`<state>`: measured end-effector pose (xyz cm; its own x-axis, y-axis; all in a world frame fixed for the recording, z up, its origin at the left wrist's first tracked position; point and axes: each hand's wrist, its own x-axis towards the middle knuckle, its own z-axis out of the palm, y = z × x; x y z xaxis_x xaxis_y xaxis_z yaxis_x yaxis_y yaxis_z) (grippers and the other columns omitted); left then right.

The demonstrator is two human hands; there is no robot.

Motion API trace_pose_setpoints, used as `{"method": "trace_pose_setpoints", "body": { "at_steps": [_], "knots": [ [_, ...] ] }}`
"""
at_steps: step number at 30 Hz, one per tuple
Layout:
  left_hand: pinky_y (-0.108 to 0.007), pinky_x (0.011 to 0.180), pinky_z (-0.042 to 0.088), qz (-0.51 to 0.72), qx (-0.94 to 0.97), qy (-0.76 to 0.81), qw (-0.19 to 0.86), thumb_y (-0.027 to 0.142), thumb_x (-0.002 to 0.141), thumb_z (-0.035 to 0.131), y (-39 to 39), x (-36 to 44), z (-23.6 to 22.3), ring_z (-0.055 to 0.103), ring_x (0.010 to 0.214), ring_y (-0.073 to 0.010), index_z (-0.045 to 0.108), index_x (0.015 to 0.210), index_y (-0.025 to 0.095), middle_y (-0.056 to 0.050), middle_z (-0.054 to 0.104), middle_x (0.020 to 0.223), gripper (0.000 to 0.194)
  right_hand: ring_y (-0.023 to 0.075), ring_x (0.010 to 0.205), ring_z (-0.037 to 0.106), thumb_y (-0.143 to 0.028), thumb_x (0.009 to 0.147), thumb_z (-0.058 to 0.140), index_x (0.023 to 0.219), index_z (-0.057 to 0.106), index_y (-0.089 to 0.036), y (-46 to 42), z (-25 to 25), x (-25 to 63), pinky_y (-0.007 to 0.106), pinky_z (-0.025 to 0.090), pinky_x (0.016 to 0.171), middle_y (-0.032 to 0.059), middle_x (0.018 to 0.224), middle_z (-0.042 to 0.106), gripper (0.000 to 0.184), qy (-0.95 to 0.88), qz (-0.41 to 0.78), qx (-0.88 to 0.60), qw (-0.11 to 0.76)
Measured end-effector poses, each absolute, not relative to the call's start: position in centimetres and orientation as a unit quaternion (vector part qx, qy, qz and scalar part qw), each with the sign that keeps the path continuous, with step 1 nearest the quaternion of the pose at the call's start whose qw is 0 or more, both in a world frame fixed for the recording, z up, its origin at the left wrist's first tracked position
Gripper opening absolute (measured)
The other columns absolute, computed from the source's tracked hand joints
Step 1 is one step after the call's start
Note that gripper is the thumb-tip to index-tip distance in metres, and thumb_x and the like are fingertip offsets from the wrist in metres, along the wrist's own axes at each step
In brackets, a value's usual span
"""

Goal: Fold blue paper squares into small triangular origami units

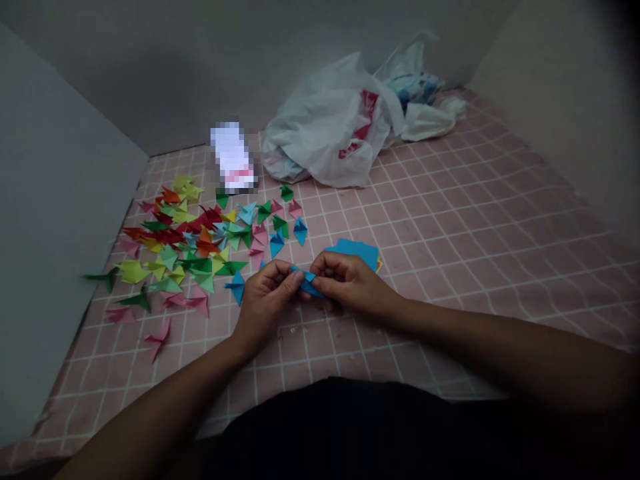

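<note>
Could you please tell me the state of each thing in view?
Left hand: closed on the blue paper piece
Right hand: closed on the same piece
Blue paper piece: folded, held
Blue sheets: flat, overlapping
Paper shapes: folded, loosely scattered
Phone: screen lit
Plastic bag: crumpled
Checked cloth: spread out, wrinkled in places

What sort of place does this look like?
Perhaps a corner of a room in a home, though the dim view leaves that unsure. Plain walls stand around a surface covered with a pink checked cloth, and colourful folded paper figures are spread over it.
</note>
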<state>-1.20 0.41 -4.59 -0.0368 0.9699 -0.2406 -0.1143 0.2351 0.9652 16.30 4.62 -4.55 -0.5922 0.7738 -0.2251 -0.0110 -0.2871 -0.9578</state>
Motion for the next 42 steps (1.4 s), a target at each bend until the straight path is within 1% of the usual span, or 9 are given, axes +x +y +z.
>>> {"method": "trace_pose_setpoints", "body": {
  "at_steps": [4,8,14,22,26,30,34,38,42],
  "knots": [
    [-0.020,0.057,0.052,0.478,0.407,0.534,0.567,0.034,0.081,0.079,0.39,-1.34,-4.77,0.065,0.056,-0.0109,0.064,0.079,0.018,0.002,0.068,0.063,0.021,0.0073,0.042,0.051,-0.031,0.086,0.066,0.080,0.055,-0.019,4.57,-4.60,16.28,0.018,0.038,0.039,-0.0045,0.059,0.060,0.017,-0.527,0.716,-0.362,0.279],
    [-0.021,0.061,0.056,0.488,0.412,0.517,0.569,0.031,0.079,0.080,0.36,-1.38,-4.87,0.069,0.062,-0.0116,0.067,0.088,0.018,0.002,0.070,0.072,0.021,0.0068,0.043,0.051,-0.035,0.085,0.067,0.082,0.054,-0.019,4.57,-4.70,16.33,0.018,0.038,0.039,-0.0025,0.068,0.065,0.020,-0.522,0.715,-0.367,0.287],
    [-0.020,0.059,0.055,0.494,0.429,0.527,0.542,0.024,0.077,0.079,0.40,-1.23,-4.15,0.069,0.059,-0.0113,0.067,0.090,0.017,0.002,0.069,0.070,0.018,0.0090,0.044,0.048,-0.034,0.086,0.065,0.078,0.054,-0.020,4.61,-4.62,16.44,0.021,0.035,0.042,-0.0066,0.054,0.051,0.019,-0.575,0.676,-0.364,0.282],
    [-0.023,0.058,0.052,0.477,0.436,0.541,0.538,0.028,0.085,0.069,0.26,-1.46,-4.17,0.066,0.057,-0.0126,0.066,0.085,0.018,0.000,0.070,0.062,0.011,0.0093,0.052,0.043,-0.028,0.086,0.063,0.075,0.054,-0.020,4.53,-4.68,16.42,0.023,0.030,0.048,-0.0056,0.057,0.049,0.016,-0.623,0.628,-0.347,0.311],
    [-0.025,0.060,0.053,0.476,0.430,0.544,0.541,0.029,0.084,0.070,0.27,-1.47,-4.21,0.067,0.057,-0.0143,0.066,0.085,0.018,0.000,0.071,0.062,0.012,0.0095,0.053,0.044,-0.027,0.088,0.062,0.078,0.055,-0.019,4.46,-4.82,16.35,0.024,0.032,0.050,-0.0054,0.060,0.050,0.014,-0.636,0.615,-0.334,0.325],
    [-0.025,0.061,0.053,0.483,0.424,0.539,0.545,0.029,0.085,0.070,0.30,-1.59,-4.45,0.067,0.058,-0.0142,0.067,0.084,0.018,-0.001,0.072,0.065,0.012,0.0090,0.055,0.044,-0.019,0.087,0.060,0.086,0.054,-0.020,4.38,-5.01,16.31,0.024,0.034,0.053,-0.0064,0.065,0.050,0.007,-0.663,0.572,-0.322,0.360],
    [-0.025,0.062,0.053,0.481,0.419,0.534,0.555,0.028,0.087,0.069,0.24,-1.68,-4.65,0.068,0.060,-0.0141,0.067,0.084,0.017,-0.001,0.072,0.066,0.011,0.0092,0.059,0.046,-0.013,0.086,0.057,0.087,0.056,-0.019,4.38,-5.19,16.40,0.024,0.037,0.056,-0.0044,0.070,0.054,0.007,-0.694,0.538,-0.297,0.376],
    [-0.023,0.062,0.052,0.486,0.413,0.537,0.552,0.029,0.088,0.068,0.25,-1.60,-4.51,0.066,0.059,-0.0124,0.068,0.082,0.017,0.000,0.070,0.065,0.014,0.0107,0.065,0.053,-0.012,0.086,0.055,0.089,0.060,-0.018,4.50,-5.20,16.55,0.025,0.041,0.061,-0.0014,0.076,0.060,0.009,-0.710,0.526,-0.290,0.367],
    [-0.022,0.060,0.051,0.487,0.419,0.535,0.549,0.030,0.087,0.069,0.26,-1.53,-4.48,0.065,0.057,-0.0120,0.067,0.082,0.017,0.001,0.069,0.063,0.014,0.0128,0.071,0.059,-0.016,0.089,0.055,0.091,0.061,-0.019,4.52,-5.21,16.64,0.026,0.044,0.062,-0.0004,0.077,0.061,0.007,-0.699,0.547,-0.293,0.356]
  ]
}}
